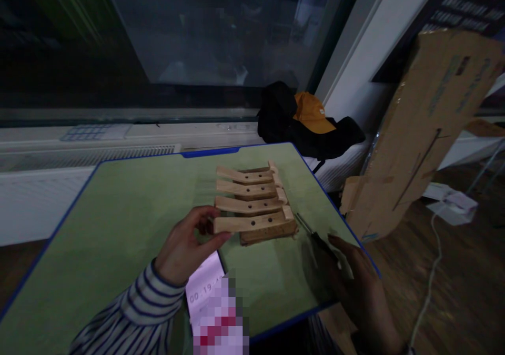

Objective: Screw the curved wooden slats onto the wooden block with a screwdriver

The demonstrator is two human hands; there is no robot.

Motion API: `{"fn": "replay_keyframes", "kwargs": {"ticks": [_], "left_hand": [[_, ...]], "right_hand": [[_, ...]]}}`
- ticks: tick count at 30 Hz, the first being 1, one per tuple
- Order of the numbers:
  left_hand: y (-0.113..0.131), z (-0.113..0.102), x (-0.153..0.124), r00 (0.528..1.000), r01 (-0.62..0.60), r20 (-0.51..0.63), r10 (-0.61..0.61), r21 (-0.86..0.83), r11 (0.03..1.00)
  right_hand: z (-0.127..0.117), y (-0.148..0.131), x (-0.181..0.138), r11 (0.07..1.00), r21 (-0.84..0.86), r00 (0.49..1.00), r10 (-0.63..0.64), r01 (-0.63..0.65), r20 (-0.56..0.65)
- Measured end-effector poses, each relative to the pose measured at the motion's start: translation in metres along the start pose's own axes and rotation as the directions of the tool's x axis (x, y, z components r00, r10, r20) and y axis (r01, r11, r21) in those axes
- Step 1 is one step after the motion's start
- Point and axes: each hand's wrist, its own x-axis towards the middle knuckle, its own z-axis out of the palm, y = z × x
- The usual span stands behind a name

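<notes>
A wooden rack (256,208) with several curved hook arms lies on the green table (118,218). My left hand (185,247) grips the end of the nearest wooden arm between thumb and fingers. My right hand (363,292) is at the table's right edge, closed around a dark screwdriver (315,234) whose tip points toward the rack's right end.
A lit phone (205,286) lies on the table below my left hand. A black bag with an orange cap (311,113) sits on the sill behind. A large cardboard box (426,129) leans at the right. A white cable (430,271) runs across the floor.
</notes>
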Motion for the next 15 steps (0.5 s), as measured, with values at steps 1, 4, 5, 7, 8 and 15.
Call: {"fn": "replay_keyframes", "kwargs": {"ticks": [1, 4, 5, 7, 8, 15], "left_hand": [[-0.001, 0.000, 0.001, 1.000, -0.006, -0.022, 0.005, -0.034, 0.999], [-0.003, 0.000, 0.003, 0.999, -0.029, -0.020, 0.027, -0.146, 0.989], [-0.004, -0.001, 0.004, 1.000, -0.028, -0.007, 0.027, -0.175, 0.984], [-0.006, -0.001, 0.006, 0.999, -0.030, 0.018, 0.035, -0.216, 0.976], [-0.006, -0.001, 0.007, 0.999, -0.041, 0.025, 0.048, -0.225, 0.973], [-0.012, -0.004, 0.008, 0.989, -0.143, 0.001, 0.145, -0.174, 0.974]], "right_hand": [[-0.001, -0.007, 0.008, 1.000, 0.008, 1.000, -0.017, 0.017, 0.006], [0.002, -0.029, 0.034, 0.994, 0.061, 0.993, -0.100, 0.096, 0.065], [0.005, -0.036, 0.042, 0.989, 0.077, 0.989, -0.129, 0.123, 0.078], [0.013, -0.047, 0.056, 0.982, 0.102, 0.981, -0.170, 0.161, 0.092], [0.016, -0.051, 0.061, 0.979, 0.113, 0.978, -0.184, 0.173, 0.099], [0.028, -0.054, 0.068, 0.975, 0.149, 0.978, -0.182, 0.165, 0.106]]}}
